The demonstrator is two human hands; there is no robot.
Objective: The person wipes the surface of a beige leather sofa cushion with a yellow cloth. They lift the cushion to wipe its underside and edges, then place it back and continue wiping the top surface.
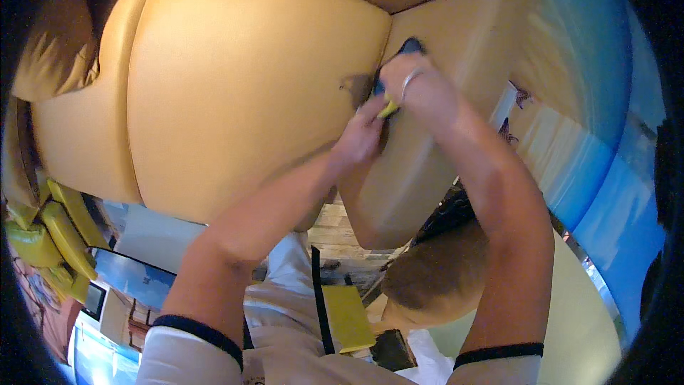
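In the gap between the seat cushion [240,85] and the armrest [449,37] of a tan leather-look sofa, my two hands work close together. My right hand [406,75], with a pale band at the wrist, is closed on a dark blue cloth-like item [411,45]. Just below it, my left hand [363,133] has its fingers at a small yellow item [389,108] between the hands; blur hides whether it grips it. A dark mark or shadow lies on the cushion beside them.
The sofa back runs along the top, with a brown cushion [53,59] at far left. A yellow-green flat item [347,318] is near my body. A rounded brown seat [435,272] and a pale green round surface [577,299] stand lower right. A blue mural wall [604,182] rises right.
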